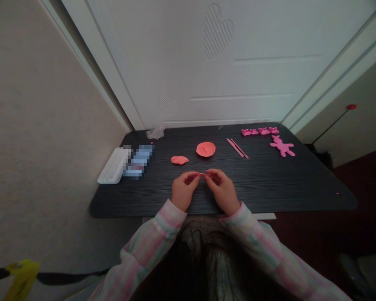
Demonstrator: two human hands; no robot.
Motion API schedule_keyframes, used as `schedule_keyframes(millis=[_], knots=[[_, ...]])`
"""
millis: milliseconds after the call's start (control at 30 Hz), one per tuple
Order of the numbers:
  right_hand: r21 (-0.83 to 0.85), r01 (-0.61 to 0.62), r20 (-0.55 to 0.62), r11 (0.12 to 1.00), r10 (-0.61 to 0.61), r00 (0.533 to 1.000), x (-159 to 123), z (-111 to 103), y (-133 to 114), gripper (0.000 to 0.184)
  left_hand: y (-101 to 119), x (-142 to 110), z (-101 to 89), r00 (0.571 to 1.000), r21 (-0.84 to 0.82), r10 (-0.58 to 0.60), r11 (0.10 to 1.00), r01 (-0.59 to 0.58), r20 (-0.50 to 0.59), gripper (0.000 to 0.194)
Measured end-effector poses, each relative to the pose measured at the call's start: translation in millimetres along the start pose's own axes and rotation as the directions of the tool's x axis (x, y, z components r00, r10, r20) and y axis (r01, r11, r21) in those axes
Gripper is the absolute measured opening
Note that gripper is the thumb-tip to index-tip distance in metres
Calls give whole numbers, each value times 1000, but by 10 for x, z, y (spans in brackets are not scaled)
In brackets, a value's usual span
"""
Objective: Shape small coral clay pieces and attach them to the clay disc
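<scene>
Between my two hands, over the front of the dark table, a thin curved strip of coral modelling clay (202, 174) is pinched at both ends. My left hand (184, 190) grips one end with thumb and fingers, and my right hand (223, 190) grips the other. Just beyond them lies a shallow coral clay bowl (206, 149) with an uneven surface inside. To its left, a flattened coral clay lump (179, 160) rests on the tabletop. Two slim pink modelling tools (237, 148) lie slantwise to the right of the bowl.
On the dark table (269, 184), a pink bear-shaped figure (282, 146) and several pink folded pieces (260, 131) lie far right. At the left are a white tray (114, 166), a blurred blue packet (140, 161) and crumpled clear plastic (156, 133). A white door (175, 50) stands behind.
</scene>
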State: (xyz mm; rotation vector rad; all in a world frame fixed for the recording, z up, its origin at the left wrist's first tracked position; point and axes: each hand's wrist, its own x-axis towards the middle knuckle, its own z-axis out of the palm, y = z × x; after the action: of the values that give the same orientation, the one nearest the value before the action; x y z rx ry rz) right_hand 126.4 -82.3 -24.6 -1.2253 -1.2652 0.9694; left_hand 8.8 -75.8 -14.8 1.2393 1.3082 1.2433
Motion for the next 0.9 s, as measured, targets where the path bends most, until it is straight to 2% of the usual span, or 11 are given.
schedule_keyframes(millis=[133,267,367,500,600,667,800,900], knots=[[-72,35,-15,997,-36,999,-7,1,-13,16,-17,-10,0,991,123,133,984,-129,-30,10],[-248,128,-24,960,-138,990,-28,2,-55,10,10,-39,-4,962,296,274,920,-256,-18,10],[-337,184,-33,923,-206,978,-37,-5,-70,6,39,-60,7,947,381,322,876,-295,-8,11],[-366,227,-33,903,-256,966,-33,-17,-75,7,27,-69,25,940,430,340,850,-304,-7,9],[-336,198,-27,921,-219,975,-23,-25,-87,8,-6,-57,32,959,403,282,881,-248,-29,10],[-274,135,-26,952,-148,989,-13,-32,-96,10,-17,-42,35,978,323,204,930,-177,-52,9],[-77,-36,-30,996,34,999,7,-41,-97,12,-4,-15,53,999,6,0,1000,1,-50,8],[4,-84,-34,996,84,996,23,-38,-86,14,-1,-2,87,993,-215,-114,971,106,-21,9]])
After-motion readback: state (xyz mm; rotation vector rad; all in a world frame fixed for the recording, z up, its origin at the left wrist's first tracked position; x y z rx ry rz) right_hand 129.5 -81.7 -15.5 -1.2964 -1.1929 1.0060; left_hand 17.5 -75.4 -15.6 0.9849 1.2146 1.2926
